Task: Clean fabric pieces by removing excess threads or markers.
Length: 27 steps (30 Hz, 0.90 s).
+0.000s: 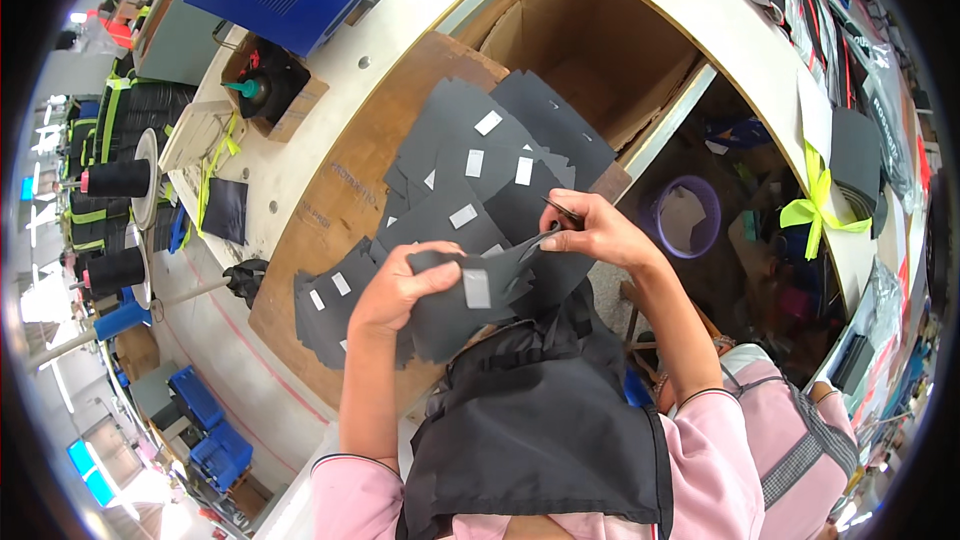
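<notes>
Grey piece [440, 312] held up

Left hand [395, 290] and right hand [595, 232] pinch its edges above the board [290, 265]; the right also grips a dark tool [563, 209]. More pieces [437, 130] lie on the board, a carton [625, 45] beyond it, a bin [713, 228] to its right.

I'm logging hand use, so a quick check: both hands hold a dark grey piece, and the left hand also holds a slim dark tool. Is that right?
Not quite: the slim dark tool is in the right hand, not the left hand, as the head view shows. Both hands do hold the dark grey piece.
</notes>
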{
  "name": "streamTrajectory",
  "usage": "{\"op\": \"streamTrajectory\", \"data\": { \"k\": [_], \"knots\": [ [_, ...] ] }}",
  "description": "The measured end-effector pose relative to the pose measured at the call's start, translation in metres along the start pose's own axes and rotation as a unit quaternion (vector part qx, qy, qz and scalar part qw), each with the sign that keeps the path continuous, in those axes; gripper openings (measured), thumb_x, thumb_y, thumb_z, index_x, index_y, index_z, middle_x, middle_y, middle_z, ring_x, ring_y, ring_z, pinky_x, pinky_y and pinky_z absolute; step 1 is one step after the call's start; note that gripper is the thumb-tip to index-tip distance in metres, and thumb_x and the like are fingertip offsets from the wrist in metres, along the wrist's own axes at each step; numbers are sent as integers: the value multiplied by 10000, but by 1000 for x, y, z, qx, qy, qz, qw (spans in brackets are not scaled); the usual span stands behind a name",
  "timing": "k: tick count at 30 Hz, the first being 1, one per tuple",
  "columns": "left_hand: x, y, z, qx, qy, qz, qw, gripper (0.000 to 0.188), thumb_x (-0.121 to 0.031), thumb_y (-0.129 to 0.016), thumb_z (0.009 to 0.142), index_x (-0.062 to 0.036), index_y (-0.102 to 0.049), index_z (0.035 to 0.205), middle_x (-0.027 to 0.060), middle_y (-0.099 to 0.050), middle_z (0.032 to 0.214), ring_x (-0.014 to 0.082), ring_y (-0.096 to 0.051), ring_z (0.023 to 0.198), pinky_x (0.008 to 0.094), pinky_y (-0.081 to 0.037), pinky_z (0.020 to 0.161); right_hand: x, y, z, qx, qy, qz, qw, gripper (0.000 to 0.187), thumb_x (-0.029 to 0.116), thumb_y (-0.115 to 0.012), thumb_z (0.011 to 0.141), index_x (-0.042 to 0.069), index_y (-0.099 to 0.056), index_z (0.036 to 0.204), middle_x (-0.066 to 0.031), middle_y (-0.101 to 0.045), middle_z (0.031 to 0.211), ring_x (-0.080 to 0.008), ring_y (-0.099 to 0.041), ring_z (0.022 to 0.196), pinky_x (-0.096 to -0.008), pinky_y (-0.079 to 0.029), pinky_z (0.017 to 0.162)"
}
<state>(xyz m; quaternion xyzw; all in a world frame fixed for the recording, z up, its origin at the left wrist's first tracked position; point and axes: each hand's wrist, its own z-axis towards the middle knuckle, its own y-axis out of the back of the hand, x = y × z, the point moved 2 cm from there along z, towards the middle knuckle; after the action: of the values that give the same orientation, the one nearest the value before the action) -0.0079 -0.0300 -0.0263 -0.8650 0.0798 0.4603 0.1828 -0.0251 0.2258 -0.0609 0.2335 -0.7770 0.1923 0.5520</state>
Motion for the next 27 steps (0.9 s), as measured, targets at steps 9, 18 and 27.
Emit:
{"op": "streamTrajectory", "data": {
  "k": [9,18,27],
  "knots": [
    [25,-14,42,-3,-166,498,851,543,-247,-620,814,-121,-453,1315,92,-477,1326,265,-379,1291,480,-118,1100,-36,-28,16,-75,-136,119,981,285,164,-739,729,26,-556,898,17,-458,829,-61,-423,659,-207,-306,494],
    [37,-21,45,1,54,97,994,221,-223,-539,921,-24,-604,852,-49,-501,696,43,-425,660,227,-371,596,-9,-45,-24,-400,93,-263,873,381,102,-676,769,88,-515,1115,-123,-504,1007,-297,-583,831,-342,-489,675],
    [22,-34,35,30,93,62,993,254,-244,-515,936,-52,-581,785,-74,-481,660,18,-401,603,205,-330,528,10,-40,-34,-250,197,-372,872,317,60,-722,656,92,-606,949,-53,-534,838,-243,-550,656,-341,-443,562]
  ]
}}
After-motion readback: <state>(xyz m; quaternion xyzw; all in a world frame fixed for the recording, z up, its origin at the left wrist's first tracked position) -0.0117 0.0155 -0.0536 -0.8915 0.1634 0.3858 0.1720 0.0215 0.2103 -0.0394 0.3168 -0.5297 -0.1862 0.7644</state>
